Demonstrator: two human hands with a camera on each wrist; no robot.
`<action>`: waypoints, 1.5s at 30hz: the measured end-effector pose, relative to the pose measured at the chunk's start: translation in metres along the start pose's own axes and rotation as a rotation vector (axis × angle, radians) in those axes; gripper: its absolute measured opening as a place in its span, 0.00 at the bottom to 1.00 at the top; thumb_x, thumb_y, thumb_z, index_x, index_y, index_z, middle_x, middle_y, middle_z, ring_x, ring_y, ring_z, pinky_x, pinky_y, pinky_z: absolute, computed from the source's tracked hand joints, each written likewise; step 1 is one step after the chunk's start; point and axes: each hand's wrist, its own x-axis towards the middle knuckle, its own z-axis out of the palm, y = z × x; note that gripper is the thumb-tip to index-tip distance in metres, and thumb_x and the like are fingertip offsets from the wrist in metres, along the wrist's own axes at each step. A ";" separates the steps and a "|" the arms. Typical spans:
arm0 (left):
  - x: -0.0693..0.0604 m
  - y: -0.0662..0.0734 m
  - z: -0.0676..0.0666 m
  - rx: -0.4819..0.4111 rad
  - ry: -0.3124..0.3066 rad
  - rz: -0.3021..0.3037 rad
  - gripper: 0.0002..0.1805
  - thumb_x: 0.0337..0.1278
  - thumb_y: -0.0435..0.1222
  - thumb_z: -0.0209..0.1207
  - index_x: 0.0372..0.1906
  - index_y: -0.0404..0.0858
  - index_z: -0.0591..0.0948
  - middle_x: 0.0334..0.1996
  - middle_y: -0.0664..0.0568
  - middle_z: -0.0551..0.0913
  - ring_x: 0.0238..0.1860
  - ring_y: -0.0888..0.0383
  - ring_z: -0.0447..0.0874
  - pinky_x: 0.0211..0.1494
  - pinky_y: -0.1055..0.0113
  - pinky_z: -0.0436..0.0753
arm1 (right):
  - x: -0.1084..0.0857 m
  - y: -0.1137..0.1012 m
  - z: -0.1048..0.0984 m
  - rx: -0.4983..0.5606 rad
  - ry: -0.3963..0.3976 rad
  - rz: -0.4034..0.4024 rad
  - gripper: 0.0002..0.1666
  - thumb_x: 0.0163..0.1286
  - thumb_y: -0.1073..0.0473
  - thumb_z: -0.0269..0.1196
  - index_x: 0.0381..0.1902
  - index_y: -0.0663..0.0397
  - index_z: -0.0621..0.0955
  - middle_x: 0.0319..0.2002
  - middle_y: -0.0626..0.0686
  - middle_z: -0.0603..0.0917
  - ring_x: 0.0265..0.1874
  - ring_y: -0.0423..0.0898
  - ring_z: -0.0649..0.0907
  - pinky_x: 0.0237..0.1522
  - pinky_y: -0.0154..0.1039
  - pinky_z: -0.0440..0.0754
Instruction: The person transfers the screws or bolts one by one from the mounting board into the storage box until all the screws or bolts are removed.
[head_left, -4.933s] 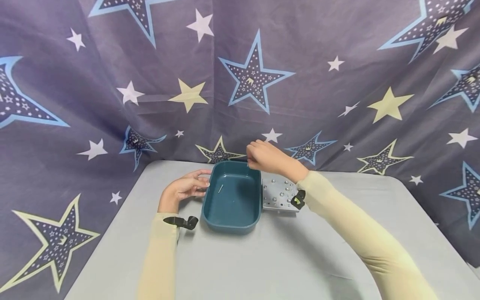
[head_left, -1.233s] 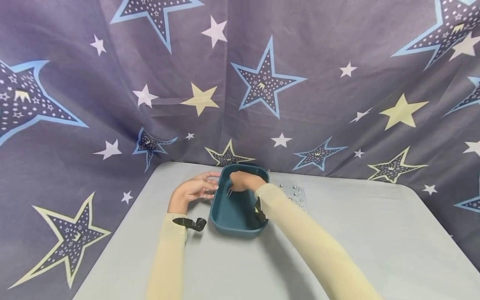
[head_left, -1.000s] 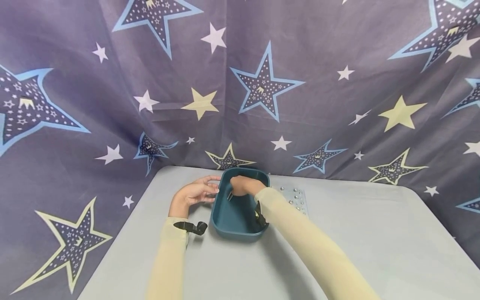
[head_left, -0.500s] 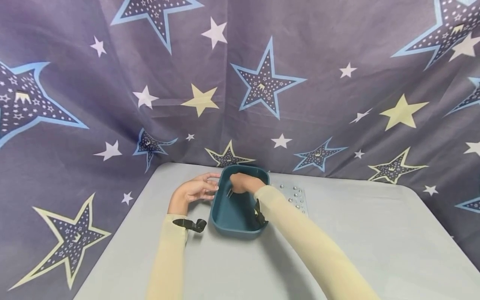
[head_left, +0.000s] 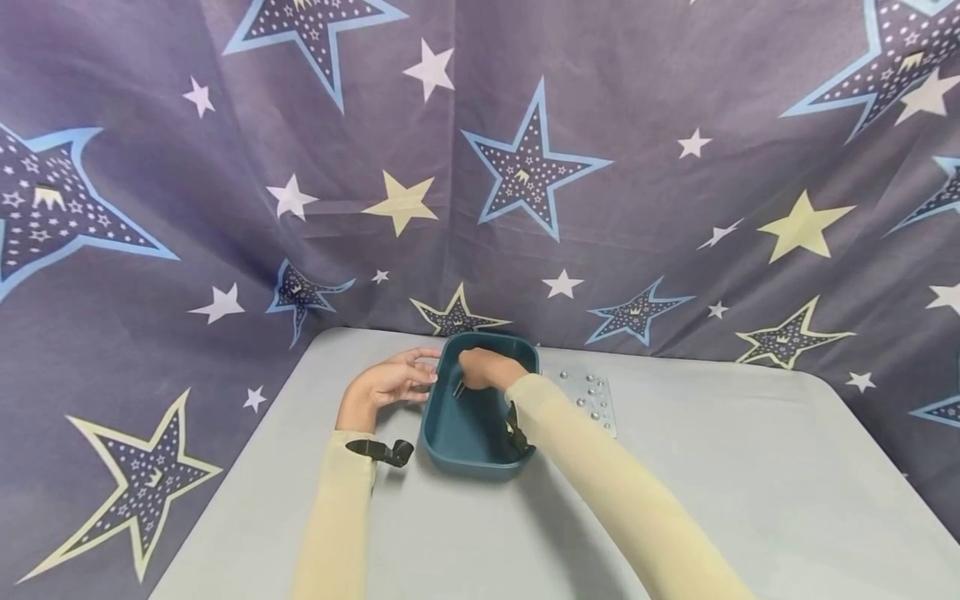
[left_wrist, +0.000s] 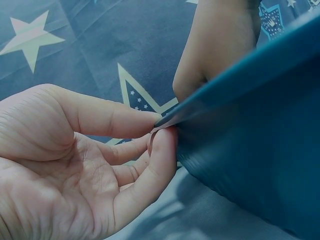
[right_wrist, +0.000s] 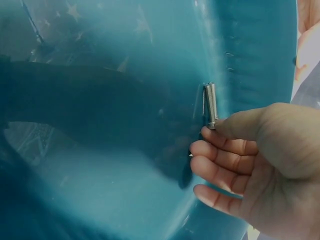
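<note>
Two slim silver metal rods (right_wrist: pixel 210 105) pinched inside a deep, round-cornered teal plastic bin (head_left: pixel 472 468)

The bin stands by the far edge of the pale grey tabletop (head_left: pixel 735 467), nearer its far left corner than its far right. The right hand (head_left: pixel 483 369) reaches inside, thumb and forefinger pinching one end of the rods near the bin's left wall; whether their other tips touch it cannot be told. The left hand (head_left: pixel 390 382) grips the bin's left rim between thumb and finger. To the bin's right lies a flat silver metal plate (head_left: pixel 573 386) with round-headed studs. Held only by one end, the smooth, narrow rods could roll against each other and slip from the pinch; a tug on the rim could skid the bin and jar them loose
</note>
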 end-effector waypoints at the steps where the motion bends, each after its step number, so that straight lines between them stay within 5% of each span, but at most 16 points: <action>1: 0.000 0.000 0.000 -0.001 0.000 -0.001 0.37 0.67 0.23 0.51 0.77 0.31 0.52 0.41 0.55 0.79 0.34 0.67 0.80 0.40 0.72 0.85 | 0.000 0.000 0.000 -0.001 0.002 0.004 0.10 0.76 0.64 0.56 0.43 0.58 0.85 0.33 0.50 0.81 0.30 0.44 0.77 0.35 0.36 0.76; 35: 0.002 -0.007 -0.005 0.022 0.012 -0.022 0.36 0.67 0.24 0.53 0.77 0.34 0.55 0.45 0.55 0.80 0.40 0.64 0.81 0.46 0.67 0.84 | 0.002 -0.006 0.003 -0.018 0.001 0.021 0.10 0.76 0.64 0.56 0.45 0.56 0.85 0.33 0.50 0.81 0.30 0.43 0.77 0.35 0.35 0.77; 40: 0.001 -0.007 -0.006 0.024 -0.007 -0.025 0.36 0.68 0.23 0.52 0.77 0.33 0.53 0.44 0.56 0.80 0.39 0.65 0.81 0.46 0.68 0.85 | -0.002 -0.007 -0.016 -0.040 -0.003 -0.077 0.10 0.76 0.61 0.56 0.37 0.54 0.84 0.29 0.47 0.79 0.28 0.42 0.76 0.35 0.34 0.77; 45: 0.003 -0.003 -0.004 0.036 -0.021 -0.009 0.37 0.68 0.24 0.52 0.78 0.32 0.52 0.44 0.56 0.80 0.38 0.66 0.82 0.45 0.69 0.85 | -0.020 -0.001 -0.054 -0.004 0.007 -0.185 0.20 0.78 0.61 0.54 0.22 0.47 0.70 0.19 0.44 0.66 0.19 0.39 0.66 0.27 0.32 0.67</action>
